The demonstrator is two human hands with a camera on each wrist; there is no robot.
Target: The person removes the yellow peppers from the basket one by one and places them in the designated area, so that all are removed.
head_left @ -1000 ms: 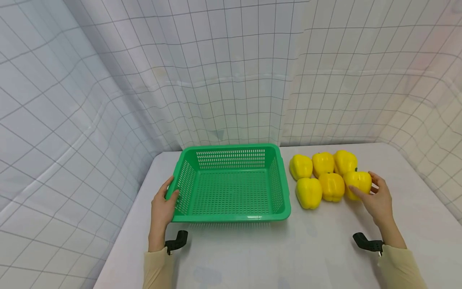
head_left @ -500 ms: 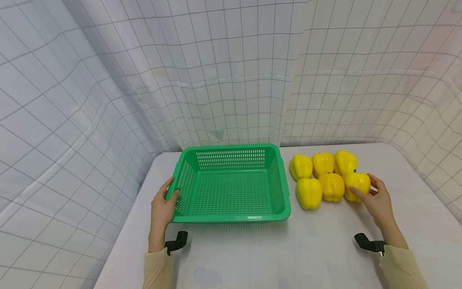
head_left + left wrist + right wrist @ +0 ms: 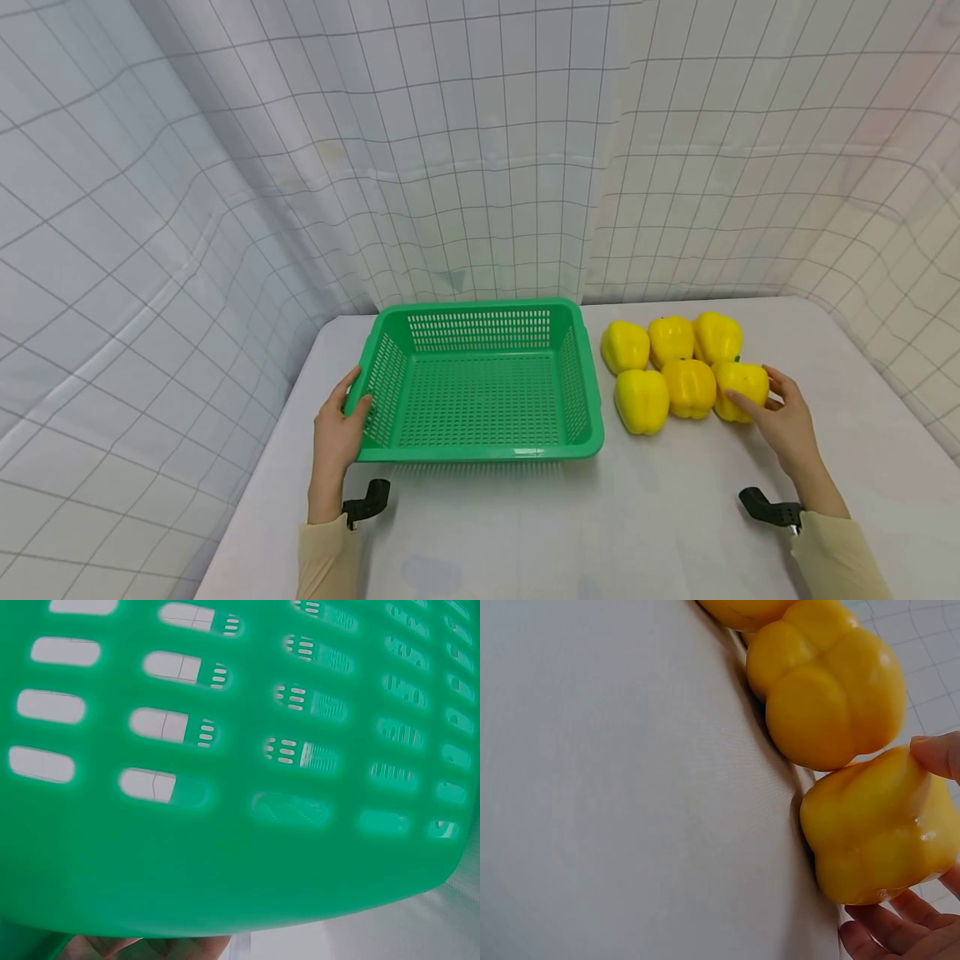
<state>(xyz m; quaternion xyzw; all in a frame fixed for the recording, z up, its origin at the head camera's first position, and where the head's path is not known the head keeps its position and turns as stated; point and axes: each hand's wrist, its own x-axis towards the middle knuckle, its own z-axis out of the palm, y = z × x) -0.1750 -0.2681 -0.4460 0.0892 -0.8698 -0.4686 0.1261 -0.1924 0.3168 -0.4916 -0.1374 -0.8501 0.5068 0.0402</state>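
My left hand (image 3: 339,425) grips the left rim of a green plastic basket (image 3: 480,454), thumb inside and fingers outside. In the left wrist view the slotted basket wall (image 3: 187,862) fills most of the picture, with parts of the fingers (image 3: 187,947) below it. With my right hand (image 3: 787,421) I hold a yellow bell pepper (image 3: 742,390), thumb on one side and fingers on the other. From the right wrist view, this pepper (image 3: 885,825) sits low at the tabletop, against or very near the neighbouring pepper (image 3: 832,690).
Several more yellow bell peppers (image 3: 642,402) stand in two rows right of the basket. The white table (image 3: 562,525) ends at a grid-patterned curtain (image 3: 480,167) behind, with more curtain at both sides. A dark wrist camera (image 3: 768,508) juts from each wrist.
The held pepper has shifted slightly left and nearer to me, ending beside the front-row peppers. My right hand moved with it; the left hand and basket stayed put.
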